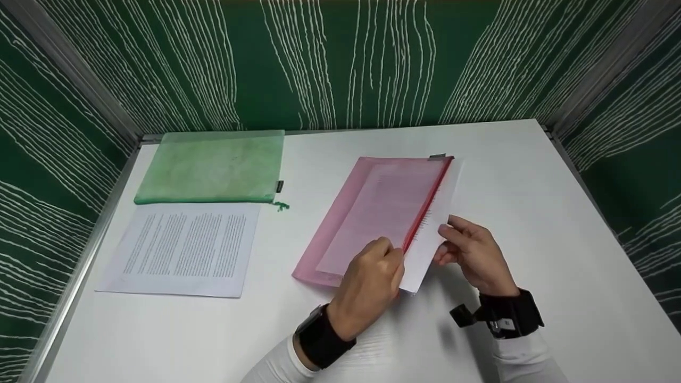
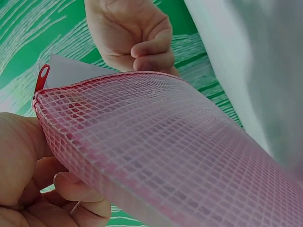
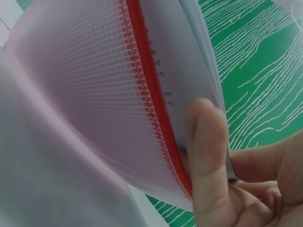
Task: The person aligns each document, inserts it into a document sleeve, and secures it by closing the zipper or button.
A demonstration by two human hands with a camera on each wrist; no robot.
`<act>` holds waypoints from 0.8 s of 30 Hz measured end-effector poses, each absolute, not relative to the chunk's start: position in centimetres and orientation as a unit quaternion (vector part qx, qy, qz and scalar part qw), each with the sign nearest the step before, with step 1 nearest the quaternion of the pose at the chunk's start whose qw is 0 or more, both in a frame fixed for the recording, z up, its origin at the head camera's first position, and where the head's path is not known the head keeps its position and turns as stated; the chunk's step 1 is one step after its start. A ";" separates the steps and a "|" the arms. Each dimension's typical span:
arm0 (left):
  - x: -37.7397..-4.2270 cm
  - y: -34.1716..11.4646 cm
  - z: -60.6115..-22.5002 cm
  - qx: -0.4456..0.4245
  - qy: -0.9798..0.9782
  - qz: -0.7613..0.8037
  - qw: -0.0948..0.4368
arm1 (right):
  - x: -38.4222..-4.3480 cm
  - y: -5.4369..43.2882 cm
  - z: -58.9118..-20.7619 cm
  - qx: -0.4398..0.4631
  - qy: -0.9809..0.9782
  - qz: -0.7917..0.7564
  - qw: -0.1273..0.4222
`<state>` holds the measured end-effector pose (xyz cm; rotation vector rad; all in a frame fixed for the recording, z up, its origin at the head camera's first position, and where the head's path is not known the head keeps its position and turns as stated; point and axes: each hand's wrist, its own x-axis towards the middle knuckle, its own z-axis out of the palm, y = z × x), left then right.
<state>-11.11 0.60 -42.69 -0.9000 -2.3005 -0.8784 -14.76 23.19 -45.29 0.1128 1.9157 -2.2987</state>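
The left hand [image 1: 370, 284] grips the near corner of a pink translucent mesh pouch [image 1: 383, 202], which extends forward from it. The right hand [image 1: 473, 255] pinches white printed paper sheets [image 1: 428, 244], standing partly out of the pouch's red-zippered edge. Leftward beyond the left hand lies a flat green translucent pouch [image 1: 213, 167].

Left of the pink pouch [image 1: 340, 218], a strip of desk [image 1: 282, 239] gives passage; the hands [image 1: 367, 290] [image 1: 476, 255] block its right edge
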 end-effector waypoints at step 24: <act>-10.6 0.7 -42.1 -0.351 -0.846 -0.306 0.260 | -14.6 22.2 -45.6 0.068 0.705 -0.705 0.041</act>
